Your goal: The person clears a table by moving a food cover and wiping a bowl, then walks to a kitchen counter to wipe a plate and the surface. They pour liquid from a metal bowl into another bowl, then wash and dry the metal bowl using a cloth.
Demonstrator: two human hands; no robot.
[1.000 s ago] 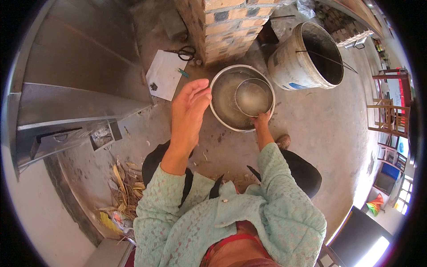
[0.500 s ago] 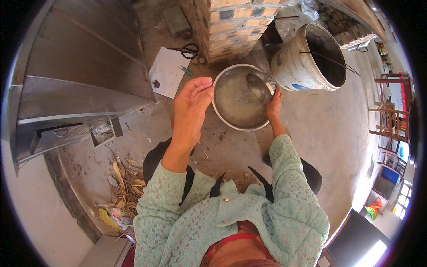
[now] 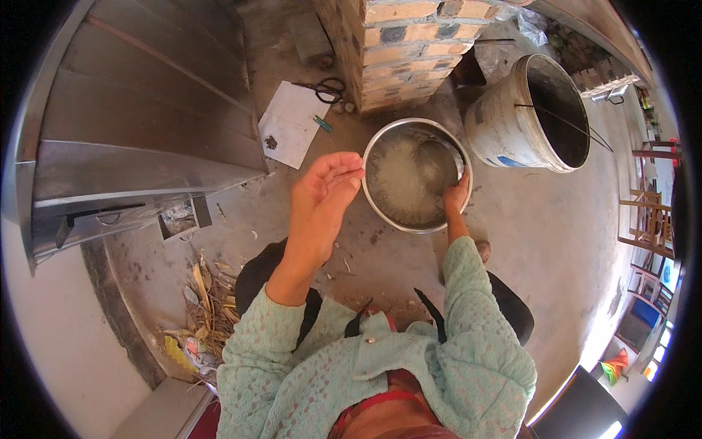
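Note:
A round metal basin (image 3: 381,208) with cloudy liquid stands on the floor in front of me. My right hand (image 3: 455,196) grips its right rim, the fingers reaching over the inner side. A dark, shiny rounded shape lies in the liquid by that hand; I cannot tell whether it is a scoop, a bowl or a reflection. Beside the left rim, my left hand (image 3: 322,208) is raised with its fingers curled together and the thumb against them. Nothing shows between those fingertips, and the inside of the hand is hidden. Whether it touches the rim is unclear.
A dirty white bucket (image 3: 497,128) with a wire handle stands right of the basin. Behind rises a brick pillar (image 3: 409,55). Black scissors (image 3: 329,89) and a teal pen-like item (image 3: 322,124) lie by white paper (image 3: 292,124). Dry stalks (image 3: 208,304) lie left, below a metal cabinet (image 3: 146,154).
The whole view has shifted, with the basin and bucket lower and farther right. My left hand is lower beside the basin; my right hand's fingers reach farther inside the rim.

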